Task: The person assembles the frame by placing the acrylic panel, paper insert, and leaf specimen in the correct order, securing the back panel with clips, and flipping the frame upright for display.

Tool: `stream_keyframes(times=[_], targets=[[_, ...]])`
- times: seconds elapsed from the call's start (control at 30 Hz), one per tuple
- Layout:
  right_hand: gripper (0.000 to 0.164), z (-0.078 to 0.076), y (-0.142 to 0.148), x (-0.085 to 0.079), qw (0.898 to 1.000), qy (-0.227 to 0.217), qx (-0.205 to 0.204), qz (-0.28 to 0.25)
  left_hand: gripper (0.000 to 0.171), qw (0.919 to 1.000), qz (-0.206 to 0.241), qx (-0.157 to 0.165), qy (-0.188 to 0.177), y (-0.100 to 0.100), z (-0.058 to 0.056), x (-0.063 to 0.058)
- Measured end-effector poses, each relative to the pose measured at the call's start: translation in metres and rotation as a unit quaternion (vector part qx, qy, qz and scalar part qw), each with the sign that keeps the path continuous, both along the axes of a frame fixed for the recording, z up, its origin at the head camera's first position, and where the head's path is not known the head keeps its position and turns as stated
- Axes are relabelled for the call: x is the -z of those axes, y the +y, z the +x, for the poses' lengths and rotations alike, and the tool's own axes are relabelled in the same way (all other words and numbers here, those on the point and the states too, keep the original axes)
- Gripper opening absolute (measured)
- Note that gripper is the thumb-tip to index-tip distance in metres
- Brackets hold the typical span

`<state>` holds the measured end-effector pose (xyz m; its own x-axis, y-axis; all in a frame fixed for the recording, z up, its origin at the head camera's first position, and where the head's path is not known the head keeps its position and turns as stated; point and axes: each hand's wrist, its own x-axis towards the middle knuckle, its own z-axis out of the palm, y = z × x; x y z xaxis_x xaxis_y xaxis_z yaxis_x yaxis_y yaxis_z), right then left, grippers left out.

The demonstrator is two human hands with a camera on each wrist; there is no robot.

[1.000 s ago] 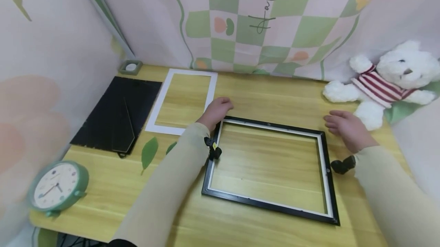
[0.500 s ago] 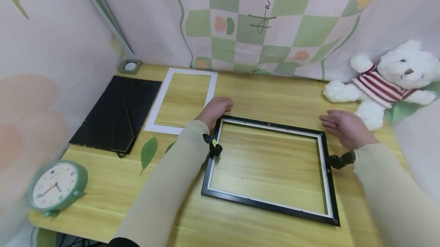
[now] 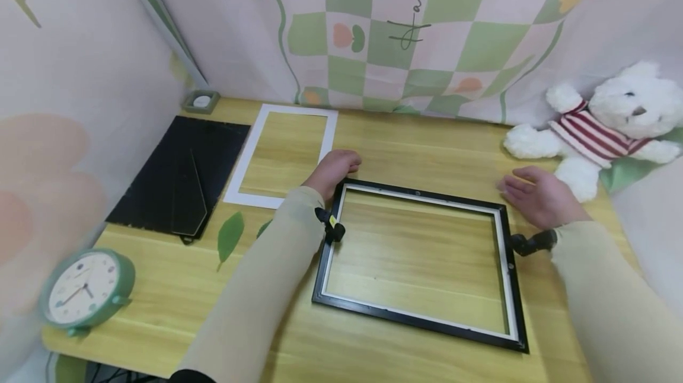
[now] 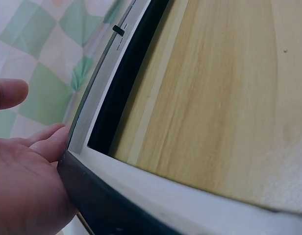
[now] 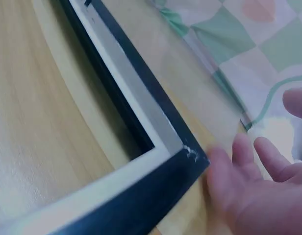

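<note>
An empty black picture frame [image 3: 418, 193] with a white inner lip lies flat on the wooden table [image 3: 427, 365]. At its far left corner is my left hand [image 3: 334, 172]. The left wrist view shows that hand [image 4: 28, 181] against the outer edge of the frame [image 4: 107, 191], thumb raised apart and fingers partly hidden behind the corner. Just beyond the far right corner, my right hand [image 3: 546, 196] hovers with loosely bent fingers. In the right wrist view its fingers [image 5: 243, 154] are beside the frame corner [image 5: 190, 156]; whether they touch it I cannot tell.
Left of the frame lie a white paper mat [image 3: 251, 199] and a black backing board [image 3: 155, 181] with a stand flap. A green clock [image 3: 88, 291] sits at the front left. A white teddy bear [image 3: 597, 134] leans at the back right.
My right hand has shifted slightly, its thumb now lifted away from the fingers. My left hand and the picture frame stay practically where they were.
</note>
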<state>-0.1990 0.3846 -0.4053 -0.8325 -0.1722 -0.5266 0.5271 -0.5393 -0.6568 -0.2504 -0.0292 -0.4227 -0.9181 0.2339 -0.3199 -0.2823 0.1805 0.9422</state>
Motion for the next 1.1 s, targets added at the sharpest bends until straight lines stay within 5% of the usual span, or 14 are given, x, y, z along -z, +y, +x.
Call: stream_keyframes(times=[0.1, 0.33, 0.63, 1.1], targets=[[0.01, 0.0, -0.003, 0.0, 0.999, 0.021, 0.009, -0.03, 0.018, 1.0, -0.006, -0.004, -0.002, 0.0, 0.001, 0.001], [0.023, 0.001, -0.009, 0.0, 0.998, 0.049, 0.008, -0.035, 0.051, 0.9999, -0.012, -0.001, -0.011, -0.001, 0.001, 0.003], [0.025, -0.001, -0.012, -0.004, 0.999, 0.03, -0.04, -0.013, 0.052, 0.9999, -0.002, -0.001, -0.011, -0.002, 0.001, 0.004], [0.018, 0.008, -0.022, -0.006, 0.998, 0.042, -0.017, -0.041, 0.053, 0.9999, -0.008, -0.007, -0.011, -0.008, 0.008, 0.001]])
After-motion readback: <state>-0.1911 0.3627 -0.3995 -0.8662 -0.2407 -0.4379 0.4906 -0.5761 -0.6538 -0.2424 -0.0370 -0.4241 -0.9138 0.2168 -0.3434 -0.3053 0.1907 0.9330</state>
